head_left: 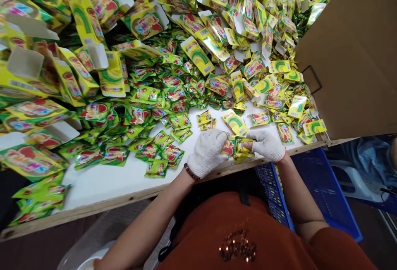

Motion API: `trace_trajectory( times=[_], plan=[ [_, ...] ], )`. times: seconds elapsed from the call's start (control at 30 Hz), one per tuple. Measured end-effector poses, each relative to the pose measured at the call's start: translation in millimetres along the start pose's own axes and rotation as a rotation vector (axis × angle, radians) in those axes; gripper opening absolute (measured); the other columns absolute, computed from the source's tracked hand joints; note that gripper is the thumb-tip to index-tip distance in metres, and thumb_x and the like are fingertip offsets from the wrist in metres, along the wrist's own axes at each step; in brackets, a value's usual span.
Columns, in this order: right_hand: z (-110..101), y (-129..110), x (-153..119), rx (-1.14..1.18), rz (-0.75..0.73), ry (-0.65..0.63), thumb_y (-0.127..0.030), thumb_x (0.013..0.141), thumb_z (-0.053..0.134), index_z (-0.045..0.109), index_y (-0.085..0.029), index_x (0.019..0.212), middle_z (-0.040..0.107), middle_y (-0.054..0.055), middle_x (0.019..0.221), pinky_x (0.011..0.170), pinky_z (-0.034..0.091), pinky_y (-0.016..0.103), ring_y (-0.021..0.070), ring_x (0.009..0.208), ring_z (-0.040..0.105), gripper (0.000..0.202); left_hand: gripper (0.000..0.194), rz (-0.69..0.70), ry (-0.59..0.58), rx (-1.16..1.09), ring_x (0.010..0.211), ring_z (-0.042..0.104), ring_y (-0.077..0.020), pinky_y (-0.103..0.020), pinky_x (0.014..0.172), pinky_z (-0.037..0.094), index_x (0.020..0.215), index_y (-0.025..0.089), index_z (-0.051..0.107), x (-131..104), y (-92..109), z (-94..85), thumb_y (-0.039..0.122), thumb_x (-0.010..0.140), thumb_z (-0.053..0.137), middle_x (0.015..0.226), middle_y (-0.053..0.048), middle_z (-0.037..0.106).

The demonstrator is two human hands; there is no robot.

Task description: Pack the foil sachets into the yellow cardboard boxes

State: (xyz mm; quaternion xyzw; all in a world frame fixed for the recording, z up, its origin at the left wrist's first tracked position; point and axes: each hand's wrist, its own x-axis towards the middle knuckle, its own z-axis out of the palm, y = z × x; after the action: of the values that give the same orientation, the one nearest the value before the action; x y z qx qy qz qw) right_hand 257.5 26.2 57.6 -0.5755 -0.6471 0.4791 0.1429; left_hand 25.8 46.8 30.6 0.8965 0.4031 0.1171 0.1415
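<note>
At the table's front edge, my left hand (pixel 207 152), in a white knit glove with fingertips curled, grips a small yellow-green carton (pixel 228 146) with a watermelon print. My right hand (pixel 267 145), gloved with some bare fingertips showing, pinches small yellow packets (pixel 242 149) against the carton's right end. Whether the packets are partly inside the carton I cannot tell. Just beyond the hands lies a yellow carton (pixel 235 122) with a green curved print. Two loose yellow packets (pixel 204 118) rest on the white tabletop (pixel 108 181), left of that carton.
Green packets (pixel 149 96) are heaped at the centre and left. Open cartons (pixel 145 22) pile up behind them, with more cartons and yellow packets at right. A large cardboard box (pixel 350 63) stands on the right. Blue crates (pixel 325 191) sit below the wooden edge.
</note>
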Motion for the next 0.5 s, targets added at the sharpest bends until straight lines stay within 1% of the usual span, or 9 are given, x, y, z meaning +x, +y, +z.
trace_trajectory(
  times=[0.07, 0.17, 0.27, 0.33, 0.4, 0.5],
  plan=[
    [0, -3, 0, -0.071, 0.012, -0.016, -0.037, 0.086, 0.057, 0.066, -0.014, 0.079, 0.057, -0.002, 0.069, 0.059, 0.034, 0.021, 0.0113, 0.067, 0.050, 0.025, 0.049, 0.055, -0.016, 0.049, 0.097, 0.057, -0.0300, -0.042, 0.079, 0.045, 0.114, 0.013, 0.059, 0, 1, -2.7, 0.039, 0.075, 0.072, 0.107, -0.013, 0.064],
    [3, -9, 0, -0.139, 0.032, -0.003, -0.033, 0.085, 0.058, 0.068, -0.016, 0.081, 0.061, 0.000, 0.071, 0.060, 0.034, 0.021, 0.0122, 0.068, 0.051, 0.021, 0.042, 0.091, -0.060, 0.120, 0.093, 0.057, -0.0298, -0.042, 0.075, 0.044, 0.111, 0.013, 0.060, 2, 4, -5.2, 0.038, 0.079, 0.069, 0.106, -0.013, 0.065],
    [9, -12, 1, -0.151, 0.079, 0.086, -0.031, 0.083, 0.061, 0.069, -0.016, 0.081, 0.062, 0.000, 0.068, 0.058, 0.034, 0.022, 0.0124, 0.066, 0.052, 0.017, 0.038, 0.115, -0.083, 0.134, 0.091, 0.057, -0.0297, -0.042, 0.072, 0.042, 0.108, 0.014, 0.061, 4, 9, -3.2, 0.040, 0.080, 0.068, 0.104, -0.013, 0.065],
    [15, -12, 3, -0.108, 0.089, 0.170, -0.030, 0.082, 0.060, 0.067, -0.016, 0.079, 0.061, -0.001, 0.066, 0.058, 0.035, 0.022, 0.0125, 0.065, 0.052, 0.016, 0.041, 0.088, -0.064, 0.112, 0.092, 0.057, -0.0297, -0.042, 0.072, 0.042, 0.109, 0.014, 0.061, 5, 11, 0.4, 0.041, 0.079, 0.068, 0.104, -0.013, 0.065],
    [21, -10, 4, -0.035, 0.079, 0.247, -0.029, 0.083, 0.057, 0.065, -0.016, 0.076, 0.060, -0.001, 0.065, 0.057, 0.037, 0.022, 0.0124, 0.064, 0.053, 0.017, 0.043, 0.029, -0.036, 0.087, 0.094, 0.057, -0.0297, -0.041, 0.075, 0.042, 0.110, 0.013, 0.060, 4, 11, 4.1, 0.038, 0.076, 0.069, 0.104, -0.013, 0.064],
    [31, -7, 5, 0.162, 0.121, 0.292, -0.030, 0.082, 0.055, 0.064, -0.016, 0.083, 0.060, -0.002, 0.065, 0.053, 0.039, 0.022, 0.0112, 0.056, 0.054, 0.016, 0.044, -0.068, 0.007, 0.086, 0.093, 0.056, -0.0300, -0.041, 0.077, 0.042, 0.111, 0.013, 0.061, 2, 8, 7.4, 0.033, 0.073, 0.070, 0.103, -0.013, 0.064]
  ],
)
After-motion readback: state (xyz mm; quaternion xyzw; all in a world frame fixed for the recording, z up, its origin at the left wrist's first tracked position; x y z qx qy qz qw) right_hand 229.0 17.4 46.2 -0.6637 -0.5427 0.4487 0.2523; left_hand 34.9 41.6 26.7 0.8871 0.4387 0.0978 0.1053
